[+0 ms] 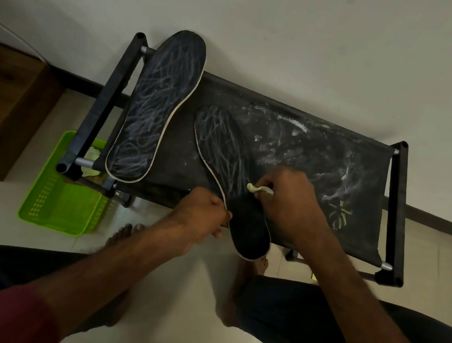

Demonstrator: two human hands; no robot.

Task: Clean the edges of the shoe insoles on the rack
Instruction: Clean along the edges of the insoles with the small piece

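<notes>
My right hand has its grip clenched round a small pale crumpled cloth, held against the right rim of the dark chalk-scrawled insole. My left hand pinches the insole's white left rim near the heel. The insole lies between my grips, its heel overhanging the front edge of the black fabric rack and its toe pointing towards the back left corner, so the rim beyond my right hand probably comes next.

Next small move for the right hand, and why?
Probably slide the pale yellow cloth pinched in the right hand farther along the white rim of the dark chalk-scribbled insole, away from the person: scribbles show on that half, the near end looks dark, and the left hand pinches the opposite edge, steadying it.
</notes>
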